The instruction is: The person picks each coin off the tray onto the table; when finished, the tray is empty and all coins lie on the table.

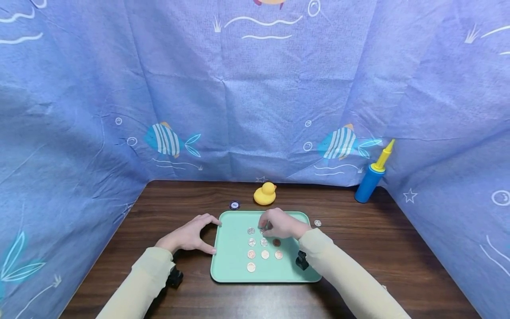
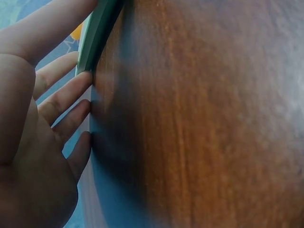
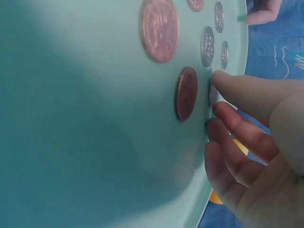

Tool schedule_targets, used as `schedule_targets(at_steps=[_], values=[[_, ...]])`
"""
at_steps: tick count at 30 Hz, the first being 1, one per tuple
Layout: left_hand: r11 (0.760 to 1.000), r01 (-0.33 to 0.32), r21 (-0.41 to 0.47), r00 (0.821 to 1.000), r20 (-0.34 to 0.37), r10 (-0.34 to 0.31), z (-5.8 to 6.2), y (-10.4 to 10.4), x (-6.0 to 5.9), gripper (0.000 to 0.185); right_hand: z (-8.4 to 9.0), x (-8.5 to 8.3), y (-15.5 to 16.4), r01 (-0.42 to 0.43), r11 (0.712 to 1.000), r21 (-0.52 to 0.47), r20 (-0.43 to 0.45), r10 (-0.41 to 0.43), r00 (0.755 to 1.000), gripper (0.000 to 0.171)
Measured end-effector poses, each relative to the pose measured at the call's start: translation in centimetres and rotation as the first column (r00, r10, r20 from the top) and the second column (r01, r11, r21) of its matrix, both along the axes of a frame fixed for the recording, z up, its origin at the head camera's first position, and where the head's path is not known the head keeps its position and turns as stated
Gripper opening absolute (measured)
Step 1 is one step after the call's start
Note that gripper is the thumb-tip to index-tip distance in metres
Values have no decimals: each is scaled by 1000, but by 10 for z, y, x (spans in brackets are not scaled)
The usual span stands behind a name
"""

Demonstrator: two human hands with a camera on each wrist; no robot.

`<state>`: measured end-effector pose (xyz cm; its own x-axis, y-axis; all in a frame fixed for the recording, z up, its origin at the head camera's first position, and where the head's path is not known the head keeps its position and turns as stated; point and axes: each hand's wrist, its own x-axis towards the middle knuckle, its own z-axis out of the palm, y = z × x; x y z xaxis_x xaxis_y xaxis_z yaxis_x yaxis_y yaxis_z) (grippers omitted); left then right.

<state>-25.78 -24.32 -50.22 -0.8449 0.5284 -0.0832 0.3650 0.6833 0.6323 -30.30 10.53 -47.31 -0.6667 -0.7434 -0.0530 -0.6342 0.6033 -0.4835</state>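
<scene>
Taking the tray (image 1: 229, 270) as the clock's centre, twelve straight ahead, the left sleeve (image 1: 135, 283) comes in from eight o'clock and the right sleeve (image 1: 346, 272) from four, both cut off by the bottom of the head view. The right sleeve covers part of the tray's right edge. Past it, between three and four o'clock, a pale scrap (image 1: 384, 287) shows too little to identify.

The left hand (image 1: 193, 232) is at nine o'clock, thumb and fingers spread wide to bridge the tray's left edge; they touch the rim and grip nothing. Its own wrist view cuts off the thumb tip.

The right hand (image 1: 280, 223) is bent down over the tray's far half, near twelve, knuckles up, fingers curled. Thumb and forefinger nearly meet, pinching one coin (image 3: 212, 92) edge to edge; the fingers partly cover it, and whether it rests on the tray is hard to tell.

Eight other coins lie in loose rows on the tray: the nearest coin (image 1: 251, 267) stands alone toward seven o'clock, and a dark copper coin (image 1: 276, 242) sits just nearer than the right hand.

Beyond the rim, a loose coin (image 1: 317, 223) lies on the table (image 1: 358, 226) at two o'clock, a chip (image 1: 234, 205) at eleven, its print unreadable, and a yellow duck (image 1: 264, 195) at twelve. Farther out at two, a blue pump (image 1: 368, 184) leans against the fish-print cloth (image 1: 259, 110).
</scene>
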Motion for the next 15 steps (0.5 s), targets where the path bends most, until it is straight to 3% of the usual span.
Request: schedule_targets(at_steps=[7, 15], values=[[1000, 0, 13, 1000, 7, 0, 0, 0, 2, 81, -2, 1, -4, -37, 999, -10, -38, 36, 999, 16], [1000, 2, 28, 1000, -2, -2, -1, 0, 1, 81, 0, 0, -6, -39, 998, 45, -43, 41, 998, 15]])
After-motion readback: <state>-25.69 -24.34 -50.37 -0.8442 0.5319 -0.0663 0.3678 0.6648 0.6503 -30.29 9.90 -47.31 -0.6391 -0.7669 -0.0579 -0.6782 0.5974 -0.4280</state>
